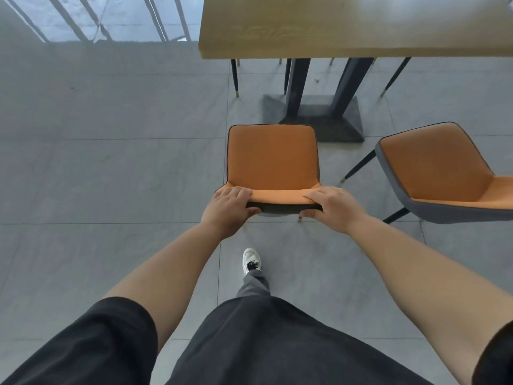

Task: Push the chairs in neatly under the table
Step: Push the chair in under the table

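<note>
Gripping top of chair (272, 157) backrest, left hand (229, 207) and right hand (333, 207) both clamped on it; facing near desk (333, 29) edge; second chair (435, 168) just beside.

Both hands (229, 209) (331, 207) grip orange chair (272, 159) backrest top; chair short of table (347, 37)

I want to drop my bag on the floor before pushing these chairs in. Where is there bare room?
The wide tiled floor left of the held chair is bare up to the railing. It is crowded under the table: its pedestal base and thin chair legs. The second chair fills the right side.
</note>
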